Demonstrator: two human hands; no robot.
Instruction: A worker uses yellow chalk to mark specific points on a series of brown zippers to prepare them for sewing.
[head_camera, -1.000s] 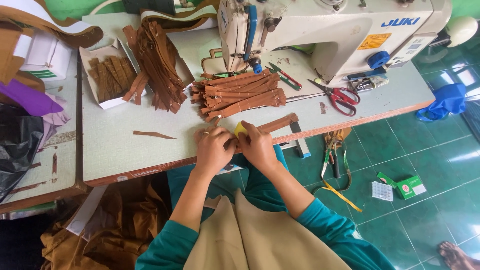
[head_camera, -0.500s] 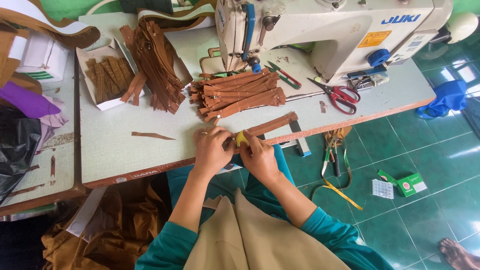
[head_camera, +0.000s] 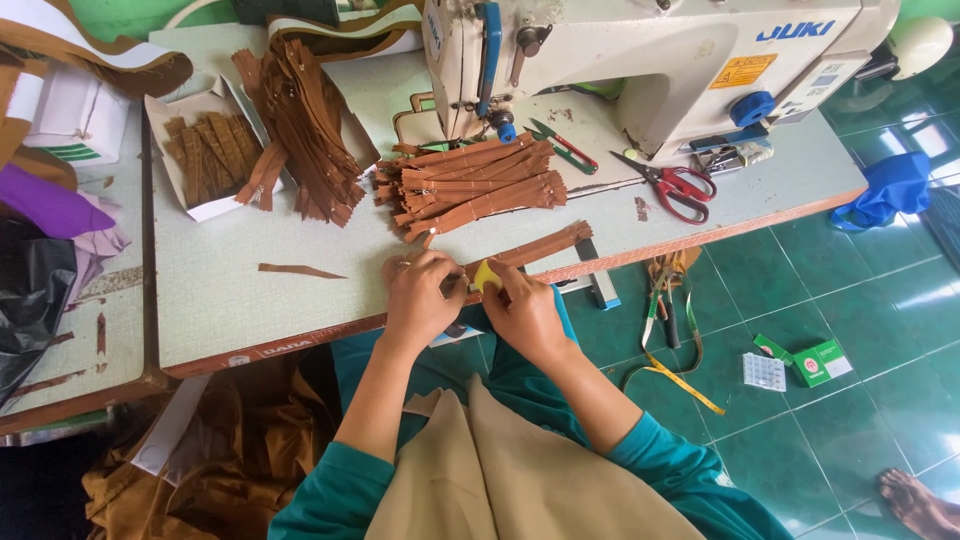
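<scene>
Pinching a brown zipper (head_camera: 535, 246) at the tabletop (head_camera: 230, 300) edge, your left hand (head_camera: 420, 295) grips it. Your right hand (head_camera: 525, 310) is clamped on a small yellow piece (head_camera: 486, 276), touching it.

Both hands, left (head_camera: 420, 298) and right (head_camera: 522, 312), are curled and pressed together, forearms angled inward.

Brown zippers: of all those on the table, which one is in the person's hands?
The single brown zipper at the table's front edge, held by the left hand and right hand; the zipper pile lies untouched.
</scene>
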